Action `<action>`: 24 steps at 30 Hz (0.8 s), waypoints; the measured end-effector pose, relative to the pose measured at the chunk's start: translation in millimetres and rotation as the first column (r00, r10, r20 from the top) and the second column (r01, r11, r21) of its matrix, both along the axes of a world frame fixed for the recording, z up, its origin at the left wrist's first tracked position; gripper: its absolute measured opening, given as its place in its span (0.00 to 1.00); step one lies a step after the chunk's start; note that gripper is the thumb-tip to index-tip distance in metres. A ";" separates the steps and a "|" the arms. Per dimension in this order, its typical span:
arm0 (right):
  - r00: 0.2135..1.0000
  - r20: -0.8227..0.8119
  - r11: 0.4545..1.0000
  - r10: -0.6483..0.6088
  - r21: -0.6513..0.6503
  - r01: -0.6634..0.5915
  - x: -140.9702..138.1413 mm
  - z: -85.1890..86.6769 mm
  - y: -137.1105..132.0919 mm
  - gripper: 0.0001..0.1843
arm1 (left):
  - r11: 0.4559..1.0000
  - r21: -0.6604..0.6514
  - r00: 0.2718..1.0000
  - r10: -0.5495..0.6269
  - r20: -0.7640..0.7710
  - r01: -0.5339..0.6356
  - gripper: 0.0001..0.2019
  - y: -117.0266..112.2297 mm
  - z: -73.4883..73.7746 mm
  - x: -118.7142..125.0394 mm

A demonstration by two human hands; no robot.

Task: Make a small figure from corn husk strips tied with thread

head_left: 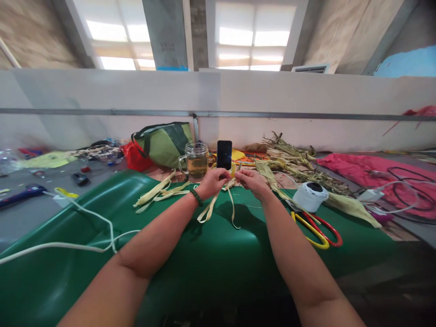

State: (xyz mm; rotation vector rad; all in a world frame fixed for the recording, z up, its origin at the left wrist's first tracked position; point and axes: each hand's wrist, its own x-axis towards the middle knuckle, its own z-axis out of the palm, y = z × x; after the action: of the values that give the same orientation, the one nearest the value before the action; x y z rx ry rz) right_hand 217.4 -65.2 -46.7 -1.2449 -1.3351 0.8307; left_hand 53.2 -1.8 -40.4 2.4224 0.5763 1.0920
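Both my hands meet over the far edge of a green plastic surface (204, 254). My left hand (214, 180), with a dark bead bracelet on its wrist, is closed in a pinch on pale corn husk strips (218, 202). My right hand (250, 180) is closed on the same strips from the other side. Loose ends of the strips hang down below my hands. More husk strips (160, 191) lie on the green surface to the left.
Behind my hands stand a glass mug of tea (195, 160) and an upright phone (224, 154). A white thread spool (309, 196) and red and yellow scissors (318, 229) lie right. Dry corn husks (289, 159), a green bag (163, 143), white cable (85, 218) and pink cloth (361, 170) surround them.
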 end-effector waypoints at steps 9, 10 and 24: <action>0.999 -0.005 0.996 0.043 0.079 -0.042 -3.2 2.3 -1.6 0.23 | 0.993 -0.047 0.990 -0.099 0.098 0.104 0.04 -4.7 4.0 -0.9; 0.999 -0.015 0.996 0.048 0.077 -0.047 -3.0 2.3 -1.4 0.23 | 0.991 -0.062 0.988 -0.111 0.109 0.118 0.03 -4.6 4.0 -0.9; 0.982 0.173 0.967 -0.078 0.254 0.032 -4.7 8.8 -7.2 0.10 | 0.984 -0.077 0.981 -0.153 0.118 0.163 0.02 -4.4 5.5 -3.8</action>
State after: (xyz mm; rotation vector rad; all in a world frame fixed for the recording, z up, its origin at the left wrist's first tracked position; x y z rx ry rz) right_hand 212.7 -72.4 -37.9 -1.1722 -1.4940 0.4991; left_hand 49.4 -6.3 -34.8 2.2728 0.3789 1.1042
